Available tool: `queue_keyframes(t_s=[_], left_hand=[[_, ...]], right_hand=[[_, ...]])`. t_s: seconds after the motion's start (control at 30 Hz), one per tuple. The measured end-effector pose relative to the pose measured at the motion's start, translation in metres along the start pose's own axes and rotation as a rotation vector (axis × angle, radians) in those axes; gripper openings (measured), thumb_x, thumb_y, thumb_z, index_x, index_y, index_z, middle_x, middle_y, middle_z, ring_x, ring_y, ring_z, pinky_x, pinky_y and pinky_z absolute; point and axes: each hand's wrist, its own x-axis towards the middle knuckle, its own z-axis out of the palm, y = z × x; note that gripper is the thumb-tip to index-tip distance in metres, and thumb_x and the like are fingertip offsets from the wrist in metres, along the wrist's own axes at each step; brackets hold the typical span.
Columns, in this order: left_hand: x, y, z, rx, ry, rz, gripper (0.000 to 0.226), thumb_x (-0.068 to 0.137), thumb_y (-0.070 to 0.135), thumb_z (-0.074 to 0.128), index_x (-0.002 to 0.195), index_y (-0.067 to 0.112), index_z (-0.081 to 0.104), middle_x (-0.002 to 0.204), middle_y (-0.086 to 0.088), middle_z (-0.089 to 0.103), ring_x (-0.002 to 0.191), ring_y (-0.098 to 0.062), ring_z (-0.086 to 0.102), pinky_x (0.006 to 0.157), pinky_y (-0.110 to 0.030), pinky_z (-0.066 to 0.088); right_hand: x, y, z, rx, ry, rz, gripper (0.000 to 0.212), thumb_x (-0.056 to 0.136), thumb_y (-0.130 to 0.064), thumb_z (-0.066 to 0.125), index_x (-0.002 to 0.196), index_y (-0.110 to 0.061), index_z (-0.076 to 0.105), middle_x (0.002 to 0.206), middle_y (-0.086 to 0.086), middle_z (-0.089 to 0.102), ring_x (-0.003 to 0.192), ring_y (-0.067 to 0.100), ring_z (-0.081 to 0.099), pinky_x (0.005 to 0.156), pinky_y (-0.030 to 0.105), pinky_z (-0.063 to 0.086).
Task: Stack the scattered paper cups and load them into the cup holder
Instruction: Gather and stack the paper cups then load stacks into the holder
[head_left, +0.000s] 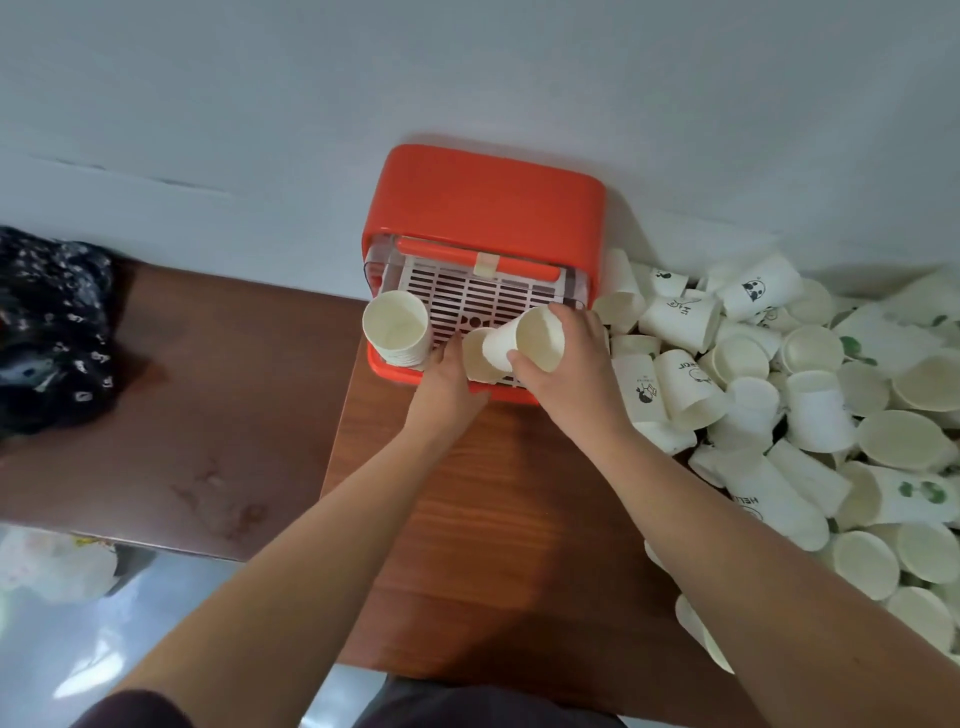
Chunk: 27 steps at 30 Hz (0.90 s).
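The brown desk (493, 519) carries a big loose pile of paper cups (810, 415) along its right side, well apart from nothing: the pile runs right up to the orange cup holder (488, 208), which stands against the wall. On the holder's white slatted tray (498, 296), at the left front corner, a stack (397, 332) stands upright, mouth up. Both hands meet just right of it, over the tray's front edge. The right grip (569, 364) holds a tilted cup (519, 340), thumb on the near wall and fingers over the far side. Its long axis slopes from upper right to lower left, mouth towards the right hand, base pointing down-left. That base meets the lower cup (474, 361), which the left grip (447, 382) appears to hold from the left; how deep it sits I cannot tell. Nesting looks like the step in hand: push along that axis. The stack lies left, nearer the left grip.
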Motion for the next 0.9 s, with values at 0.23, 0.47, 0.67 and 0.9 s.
queue_keyframes(t_s=[0.23, 0.47, 0.67, 0.9], left_hand=[[-0.044, -0.008, -0.05, -0.064, 0.246, -0.051, 0.018, 0.085, 0.016, 0.066, 0.102, 0.014, 0.059, 0.101, 0.004, 0.057, 0.09, -0.008, 0.052, 0.079, -0.026, 0.046], [-0.029, -0.042, -0.076, -0.191, 0.272, -0.205, 0.086, 0.073, 0.042, 0.084, 0.14, 0.014, 0.039, 0.132, 0.001, 0.045, 0.119, -0.01, 0.049, 0.097, -0.026, 0.045], [-0.01, -0.042, -0.069, -0.306, 0.261, -0.113, 0.084, 0.071, 0.04, 0.085, 0.142, 0.027, 0.041, 0.137, 0.01, 0.049, 0.126, -0.01, 0.051, 0.102, -0.037, 0.05], [0.002, -0.038, -0.07, -0.346, 0.189, -0.079, 0.079, 0.076, 0.038, 0.083, 0.141, 0.028, 0.04, 0.135, 0.011, 0.057, 0.123, -0.009, 0.056, 0.096, -0.025, 0.048]], right_hand=[[0.002, -0.009, 0.016, -0.125, -0.052, -0.167, 0.071, 0.078, -0.035, 0.078, 0.137, -0.013, 0.048, 0.132, 0.003, 0.046, 0.122, 0.021, 0.047, 0.102, 0.033, 0.042], [0.003, -0.019, 0.032, -0.152, 0.0, -0.233, 0.071, 0.078, -0.041, 0.075, 0.137, -0.011, 0.049, 0.132, 0.004, 0.049, 0.123, 0.023, 0.048, 0.101, 0.031, 0.041], [0.006, -0.02, 0.038, -0.17, -0.164, -0.194, 0.065, 0.083, -0.036, 0.074, 0.139, -0.017, 0.046, 0.143, -0.001, 0.046, 0.131, 0.019, 0.043, 0.105, 0.035, 0.041], [0.017, -0.001, 0.047, -0.285, -0.38, -0.123, 0.075, 0.089, -0.031, 0.07, 0.153, -0.018, 0.032, 0.153, 0.002, 0.04, 0.141, 0.021, 0.036, 0.113, 0.039, 0.034]])
